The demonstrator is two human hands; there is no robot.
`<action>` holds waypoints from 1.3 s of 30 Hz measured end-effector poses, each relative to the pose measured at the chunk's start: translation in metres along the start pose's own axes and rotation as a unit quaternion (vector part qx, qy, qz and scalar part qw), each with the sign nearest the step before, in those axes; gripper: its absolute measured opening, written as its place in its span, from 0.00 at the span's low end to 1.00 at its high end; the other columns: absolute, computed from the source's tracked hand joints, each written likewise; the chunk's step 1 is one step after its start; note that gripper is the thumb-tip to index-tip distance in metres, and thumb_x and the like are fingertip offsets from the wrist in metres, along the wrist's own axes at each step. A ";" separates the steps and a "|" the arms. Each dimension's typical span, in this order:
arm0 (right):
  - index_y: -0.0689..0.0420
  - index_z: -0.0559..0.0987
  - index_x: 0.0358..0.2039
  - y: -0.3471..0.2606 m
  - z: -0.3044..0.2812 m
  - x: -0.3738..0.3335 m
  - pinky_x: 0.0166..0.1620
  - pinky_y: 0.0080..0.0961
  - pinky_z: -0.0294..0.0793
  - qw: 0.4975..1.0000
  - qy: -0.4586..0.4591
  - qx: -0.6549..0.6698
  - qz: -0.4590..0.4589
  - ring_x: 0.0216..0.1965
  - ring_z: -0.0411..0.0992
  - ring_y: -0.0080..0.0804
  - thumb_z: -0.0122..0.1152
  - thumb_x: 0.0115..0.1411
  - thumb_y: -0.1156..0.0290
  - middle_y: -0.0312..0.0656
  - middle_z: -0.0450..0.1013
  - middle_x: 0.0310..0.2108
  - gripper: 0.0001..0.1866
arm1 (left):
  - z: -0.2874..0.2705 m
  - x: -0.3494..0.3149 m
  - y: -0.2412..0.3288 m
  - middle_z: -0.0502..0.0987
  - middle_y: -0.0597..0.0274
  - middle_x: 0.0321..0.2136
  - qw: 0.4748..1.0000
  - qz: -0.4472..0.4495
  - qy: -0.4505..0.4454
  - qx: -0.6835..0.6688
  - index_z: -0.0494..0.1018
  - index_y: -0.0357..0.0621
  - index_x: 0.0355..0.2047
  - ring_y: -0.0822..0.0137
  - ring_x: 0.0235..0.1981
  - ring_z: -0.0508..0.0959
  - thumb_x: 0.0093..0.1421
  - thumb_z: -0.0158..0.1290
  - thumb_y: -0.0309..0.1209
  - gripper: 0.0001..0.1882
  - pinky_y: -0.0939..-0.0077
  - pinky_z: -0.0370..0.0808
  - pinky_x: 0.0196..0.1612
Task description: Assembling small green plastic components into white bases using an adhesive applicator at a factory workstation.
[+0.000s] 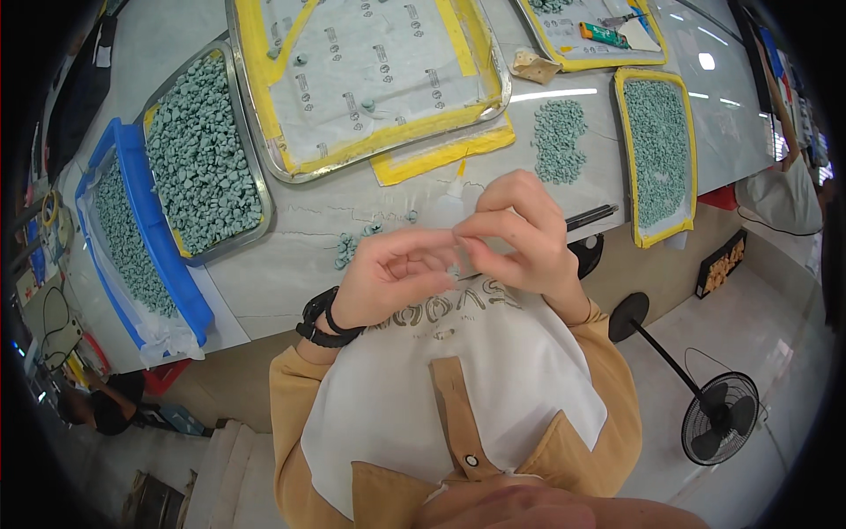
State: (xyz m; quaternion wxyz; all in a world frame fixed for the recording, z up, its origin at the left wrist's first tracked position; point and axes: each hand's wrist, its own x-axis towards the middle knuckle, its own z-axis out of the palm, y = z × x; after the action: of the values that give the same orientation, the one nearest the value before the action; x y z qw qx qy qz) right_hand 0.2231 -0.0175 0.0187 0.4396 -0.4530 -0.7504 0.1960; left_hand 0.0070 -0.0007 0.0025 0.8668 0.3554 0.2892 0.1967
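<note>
My left hand (397,271), a black watch on its wrist, is closed with its fingers curled in front of my chest. The fingertips of my right hand (522,236) are pinched together and meet the left fingertips. What they pinch is too small or hidden to make out. A tiny teal bit (454,272) shows just below, between the hands. Right behind them stands a white squeeze bottle (451,204) with a yellow pointed tip. A few teal stone-like pieces (345,249) lie on the table left of the bottle.
A metal tray of larger teal pieces (201,150) and a blue bin (145,238) stand left. A big paper-lined tray (370,70) lies ahead. To the right are a loose pile of small pieces (559,141), a yellow-edged tray (691,167), black tweezers (592,216) and a floor fan (719,418).
</note>
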 end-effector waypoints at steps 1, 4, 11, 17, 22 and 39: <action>0.60 0.79 0.28 0.004 0.003 0.000 0.31 0.28 0.68 0.999 -0.008 0.047 0.021 0.28 0.68 0.34 0.66 0.36 0.82 0.39 0.70 0.26 0.14 | 0.000 -0.001 -0.001 0.75 0.62 0.39 1.000 0.014 0.003 0.011 0.69 0.36 0.54 0.77 0.40 0.77 0.57 0.56 0.17 0.23 0.82 0.76 0.44; 0.60 0.80 0.29 0.009 0.011 0.001 0.32 0.27 0.68 0.993 -0.020 0.111 0.045 0.29 0.70 0.34 0.65 0.37 0.82 0.39 0.71 0.27 0.13 | -0.004 0.000 -0.004 0.75 0.63 0.39 1.000 0.009 0.005 0.005 0.69 0.35 0.52 0.78 0.38 0.76 0.57 0.56 0.17 0.22 0.83 0.76 0.43; 0.61 0.80 0.29 0.012 0.013 0.002 0.31 0.26 0.69 0.988 -0.039 0.144 0.030 0.29 0.72 0.34 0.65 0.40 0.82 0.40 0.73 0.27 0.12 | -0.004 -0.003 -0.004 0.75 0.62 0.39 1.000 0.006 0.013 -0.001 0.69 0.34 0.51 0.77 0.39 0.77 0.57 0.56 0.17 0.20 0.82 0.76 0.42; 0.60 0.81 0.28 0.012 0.016 -0.003 0.31 0.24 0.69 0.983 0.000 0.170 0.073 0.29 0.71 0.31 0.65 0.40 0.82 0.41 0.73 0.30 0.11 | -0.004 -0.001 -0.002 0.75 0.59 0.41 0.999 0.021 0.007 -0.031 0.66 0.32 0.54 0.72 0.38 0.78 0.59 0.52 0.17 0.21 0.78 0.78 0.42; 0.59 0.82 0.29 0.010 0.016 -0.006 0.31 0.23 0.69 0.980 0.027 0.180 0.079 0.29 0.70 0.29 0.65 0.40 0.83 0.39 0.71 0.31 0.12 | -0.006 0.000 0.002 0.76 0.55 0.42 0.998 0.002 -0.027 -0.052 0.66 0.32 0.56 0.68 0.38 0.79 0.62 0.50 0.20 0.21 0.76 0.78 0.41; 0.60 0.82 0.33 0.001 0.016 -0.013 0.26 0.23 0.65 0.997 0.031 0.069 0.001 0.24 0.68 0.28 0.66 0.36 0.86 0.38 0.69 0.28 0.18 | -0.002 -0.002 0.001 0.78 0.56 0.39 0.998 0.013 0.067 -0.015 0.71 0.32 0.50 0.69 0.35 0.79 0.60 0.50 0.20 0.17 0.76 0.78 0.41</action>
State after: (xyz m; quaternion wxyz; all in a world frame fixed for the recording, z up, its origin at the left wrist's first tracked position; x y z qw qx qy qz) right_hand 0.2127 -0.0267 0.0028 0.4928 -0.4284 -0.7205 0.2335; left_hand 0.0041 0.0003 0.0030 0.8479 0.3321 0.3392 0.2360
